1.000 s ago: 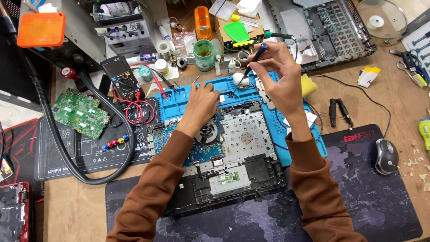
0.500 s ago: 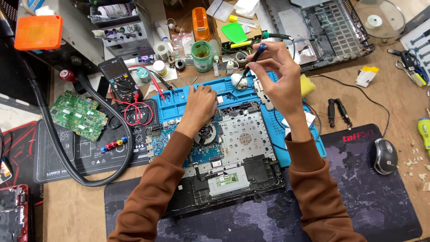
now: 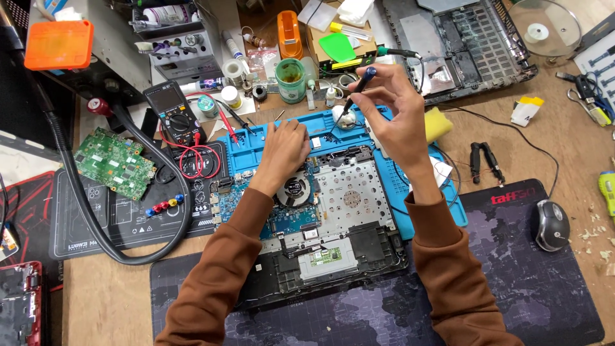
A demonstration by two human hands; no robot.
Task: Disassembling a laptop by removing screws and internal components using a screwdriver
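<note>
My left hand (image 3: pixel 286 148) lies palm down with its fingers together on the far edge of the opened black laptop chassis (image 3: pixel 333 256), right where it meets the blue silicone repair mat (image 3: pixel 256 148). It grips nothing; it just presses flat. Just near of that hand sits the round black cooling fan (image 3: pixel 295 191) on the blue circuit board.

My right hand (image 3: pixel 392 115) is raised over the far side of the mat, thumb and fingers pinched round a slim dark blue screwdriver (image 3: pixel 357 90). The tool slants down to the left, its tip at a small white round thing on the mat; I cannot tell whether it touches.

The laptop lies in the middle of the wooden bench, its near half on a dark desk pad with a map print (image 3: pixel 512 282). To the left are a black multimeter with red leads (image 3: pixel 174 114), a loose green circuit board (image 3: pixel 114 161) and a thick black hose (image 3: pixel 77 192) curving round them. Far of the mat stands a green jar (image 3: pixel 291 80). To the right lie a yellow sponge (image 3: pixel 437 123), black pliers (image 3: pixel 483 160) and a grey computer mouse (image 3: pixel 552 224).
</note>
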